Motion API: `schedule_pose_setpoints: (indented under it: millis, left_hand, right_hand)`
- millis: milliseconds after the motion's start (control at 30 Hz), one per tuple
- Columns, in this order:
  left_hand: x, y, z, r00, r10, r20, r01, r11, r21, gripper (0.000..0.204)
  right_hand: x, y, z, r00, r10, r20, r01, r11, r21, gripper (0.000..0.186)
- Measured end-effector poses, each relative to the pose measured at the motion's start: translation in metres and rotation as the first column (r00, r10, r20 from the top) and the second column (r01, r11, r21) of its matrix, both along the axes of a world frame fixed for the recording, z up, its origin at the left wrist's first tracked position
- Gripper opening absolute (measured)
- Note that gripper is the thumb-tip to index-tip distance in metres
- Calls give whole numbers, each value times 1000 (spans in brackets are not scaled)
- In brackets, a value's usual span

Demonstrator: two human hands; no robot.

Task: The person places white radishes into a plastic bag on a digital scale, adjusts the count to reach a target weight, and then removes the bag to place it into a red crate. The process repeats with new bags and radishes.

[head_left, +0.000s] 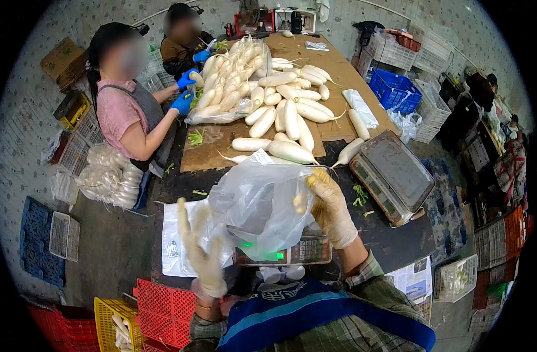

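- Over the near edge of the dark worktable [180, 182], above a small scale with a lit green display [280, 253]: a clear plastic bag [256, 205], thin and crinkled, puffed with air, apparently empty, mouth turned toward the radish pile.
- Probably near weightless and limp; likely to collapse, cling to itself and slip through gloved fingers, and prone to tearing where a root tip pokes it. Best taken at the rim of the mouth, film gathered in a pinch, a second grip on the opposite rim to spread it.
- On the bag's right edge: right hand [330, 208], in a pale, soiled glove, fingers pinched on the film near the mouth, bag hanging and billowing leftward from that grip.
- Left of the bag, apart from it: left hand [201, 252], also gloved, fingers spread and raised, grasping nothing, just above a flat stack of spare bags [175, 249].
- Beyond the bag, on cardboard sheets: white radishes [280, 111], long, smooth, tapering to thin root tails; likely heavy, stiff and a little slick, best gripped around the thick middle.
- At the right: a larger flat platform scale [391, 173], bare, one radish just beside its far corner.
- Across the table: two people in blue gloves [183, 102] handling a bagged bundle of radishes.
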State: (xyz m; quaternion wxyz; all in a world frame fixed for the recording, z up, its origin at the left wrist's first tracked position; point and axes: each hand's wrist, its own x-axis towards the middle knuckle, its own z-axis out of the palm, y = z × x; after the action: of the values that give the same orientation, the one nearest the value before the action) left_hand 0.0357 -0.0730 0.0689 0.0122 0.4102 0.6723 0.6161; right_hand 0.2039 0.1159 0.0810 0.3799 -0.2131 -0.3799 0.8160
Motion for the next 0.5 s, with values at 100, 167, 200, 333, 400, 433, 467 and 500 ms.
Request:
schedule_pose_setpoints:
  millis: [100,167,200,333,400,433,467,500]
  left_hand:
    - [30,16,4,826,-64,-561,-191,903,-384,22]
    - [2,29,-18,827,38,-561,-278,895,-350,19]
    - [-17,33,-32,819,90,-567,-326,886,-330,17]
    - [-27,34,-9,983,57,-176,-82,986,-142,12]
    - [-33,40,-11,997,-50,51,52,998,-37,12]
    - [-31,37,4,957,-131,260,149,988,-49,12]
    - [-28,36,23,866,-211,453,257,966,-42,11]
    - [-23,32,44,808,-153,569,268,955,-125,12]
  right_hand:
    - [3,2,-2,979,203,36,-204,977,58,27]
    - [10,17,6,943,151,296,-212,959,187,23]
    - [10,26,11,906,110,408,-227,941,250,21]
    - [-5,33,48,757,-640,130,3,202,979,37]
    - [-1,20,60,793,-608,-23,65,46,997,42]
    - [1,14,59,844,-535,-43,102,82,991,45]
    - [-1,10,55,892,-437,115,-102,52,993,43]
    - [-3,7,50,897,-340,284,-300,6,954,41]
